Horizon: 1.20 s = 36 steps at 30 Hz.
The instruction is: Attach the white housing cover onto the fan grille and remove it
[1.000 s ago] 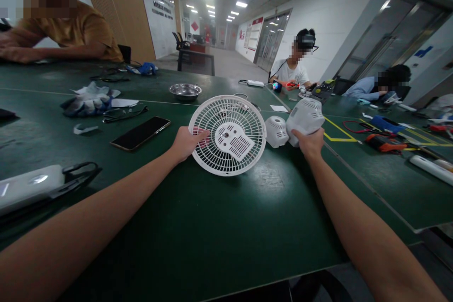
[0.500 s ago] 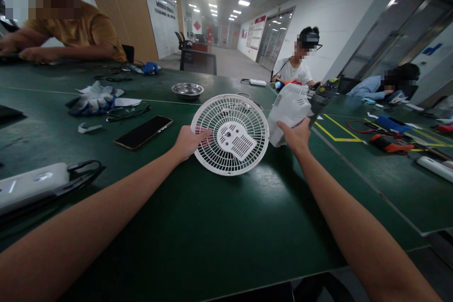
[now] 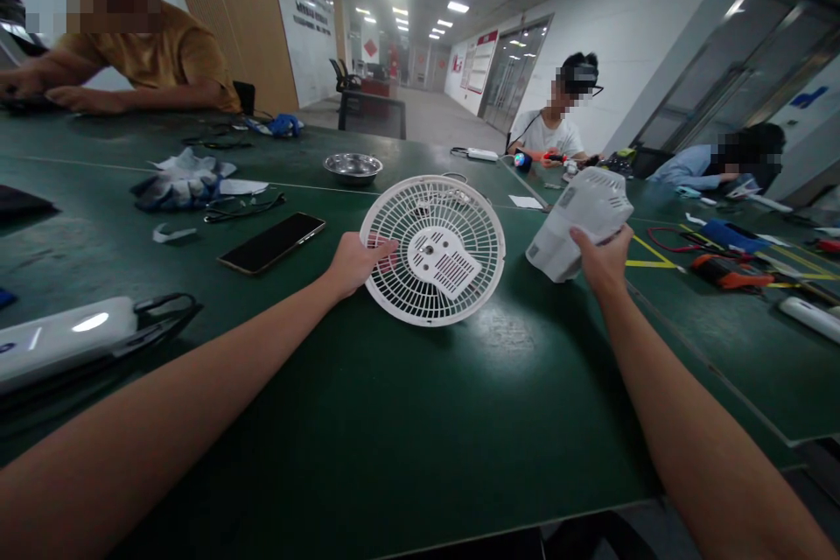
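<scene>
A round white fan grille [image 3: 486,258] stands tilted up before me, its vented centre plate facing me. My left hand [image 3: 353,264] is closed on its left rim, thumb lying over the spokes. To the right, my right hand [image 3: 605,262] grips a white plastic housing [image 3: 570,214] with slots at its top end. The housing leans to the right, apart from the grille. My right fingers are partly hidden behind it.
On the green table [image 3: 394,437] lie a phone [image 3: 272,243], gloves [image 3: 180,179] and a white device with a strap [image 3: 72,337] at left. A metal bowl [image 3: 353,166] stands behind. At right are an orange-black tool [image 3: 730,271] and a blue item [image 3: 728,234]. Several people sit around.
My right hand has carried the white housing to the right, widening the gap to the fan grille. My left hand keeps its hold on the grille. The view has shifted slightly.
</scene>
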Available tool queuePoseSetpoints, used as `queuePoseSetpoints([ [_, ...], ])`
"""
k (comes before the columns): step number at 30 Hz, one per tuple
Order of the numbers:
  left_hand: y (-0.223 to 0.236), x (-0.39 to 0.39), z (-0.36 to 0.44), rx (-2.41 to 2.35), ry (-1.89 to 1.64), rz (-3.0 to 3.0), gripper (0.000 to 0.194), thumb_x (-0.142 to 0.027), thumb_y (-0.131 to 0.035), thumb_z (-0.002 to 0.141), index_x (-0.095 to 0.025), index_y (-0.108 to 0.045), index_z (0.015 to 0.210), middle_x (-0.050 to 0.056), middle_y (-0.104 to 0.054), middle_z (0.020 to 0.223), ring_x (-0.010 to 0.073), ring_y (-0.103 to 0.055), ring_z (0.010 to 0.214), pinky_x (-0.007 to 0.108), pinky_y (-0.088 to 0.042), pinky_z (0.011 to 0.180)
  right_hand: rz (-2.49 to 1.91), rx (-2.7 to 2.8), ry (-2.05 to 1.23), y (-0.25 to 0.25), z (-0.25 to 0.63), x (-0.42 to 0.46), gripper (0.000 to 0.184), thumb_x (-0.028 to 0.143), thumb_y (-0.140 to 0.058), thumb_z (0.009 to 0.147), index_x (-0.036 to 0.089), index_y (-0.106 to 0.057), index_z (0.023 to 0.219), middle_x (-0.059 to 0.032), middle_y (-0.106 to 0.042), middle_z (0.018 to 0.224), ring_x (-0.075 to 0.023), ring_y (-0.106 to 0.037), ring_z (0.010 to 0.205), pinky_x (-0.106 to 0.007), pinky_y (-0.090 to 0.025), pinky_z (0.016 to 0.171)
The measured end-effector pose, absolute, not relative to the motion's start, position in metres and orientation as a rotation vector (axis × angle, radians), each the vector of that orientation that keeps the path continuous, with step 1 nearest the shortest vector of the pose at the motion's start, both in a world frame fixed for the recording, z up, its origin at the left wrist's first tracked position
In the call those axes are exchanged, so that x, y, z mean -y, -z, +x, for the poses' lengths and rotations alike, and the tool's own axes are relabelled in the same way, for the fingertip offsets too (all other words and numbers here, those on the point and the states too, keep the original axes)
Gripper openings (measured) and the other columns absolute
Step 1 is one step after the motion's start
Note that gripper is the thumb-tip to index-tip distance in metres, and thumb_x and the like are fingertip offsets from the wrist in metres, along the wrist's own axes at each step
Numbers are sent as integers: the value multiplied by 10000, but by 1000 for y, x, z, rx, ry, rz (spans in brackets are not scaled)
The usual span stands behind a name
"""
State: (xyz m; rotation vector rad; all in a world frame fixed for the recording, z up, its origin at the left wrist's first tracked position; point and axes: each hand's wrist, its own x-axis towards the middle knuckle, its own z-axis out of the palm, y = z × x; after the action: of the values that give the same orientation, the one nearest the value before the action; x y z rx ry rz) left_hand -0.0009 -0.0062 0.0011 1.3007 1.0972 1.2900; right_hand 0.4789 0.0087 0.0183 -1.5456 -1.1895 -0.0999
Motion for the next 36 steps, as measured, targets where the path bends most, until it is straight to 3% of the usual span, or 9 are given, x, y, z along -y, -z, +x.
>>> queuePoseSetpoints([
  [6,2,3,-3,-1089,-1286,1298,188,-299,-861,788,-166,-775,890,88,-795,835,268,-768,752,488,-660,763,-1442,1069,136,-30,472,-8,681,494,-814,702,169,-573,1249,-163,-706,1230,-312,-689,1093,-489,-524,1001],
  [16,-5,9,-1,-1104,-1273,1274,135,-239,-823,820,-151,-763,902,93,-793,861,263,-768,777,483,-645,782,-1297,1118,-17,-25,477,-14,804,446,-764,727,191,-435,1415,-184,-621,1420,-303,-689,1189,-482,-542,1025],
  [22,-13,13,3,-1145,-1267,1230,56,-157,-798,842,-130,-753,863,74,-776,801,221,-751,724,409,-640,740,-1243,1131,-1,-29,471,-10,797,441,-773,739,213,-411,1412,-178,-590,1451,-303,-653,1224,-496,-504,1070],
  [26,-13,14,2,-1125,-1273,1227,59,-140,-803,844,-117,-759,876,72,-777,799,204,-745,708,370,-631,705,-1222,1122,-36,-30,467,-7,728,431,-727,825,208,-388,1430,-211,-565,1454,-278,-628,1191,-462,-480,1052],
  [29,-10,11,1,-1117,-1267,1232,80,-154,-810,844,-118,-764,899,79,-787,831,212,-753,731,378,-633,716,-1250,1129,-51,-30,465,-6,689,399,-699,862,221,-365,1439,-222,-554,1464,-283,-611,1186,-466,-462,1034],
  [36,1,3,-3,-1087,-1269,1263,135,-223,-833,841,-126,-771,911,85,-786,852,224,-753,747,403,-634,740,-1202,1140,-36,-29,469,-11,758,434,-738,805,218,-357,1424,-229,-535,1474,-281,-610,1188,-463,-454,1014],
])
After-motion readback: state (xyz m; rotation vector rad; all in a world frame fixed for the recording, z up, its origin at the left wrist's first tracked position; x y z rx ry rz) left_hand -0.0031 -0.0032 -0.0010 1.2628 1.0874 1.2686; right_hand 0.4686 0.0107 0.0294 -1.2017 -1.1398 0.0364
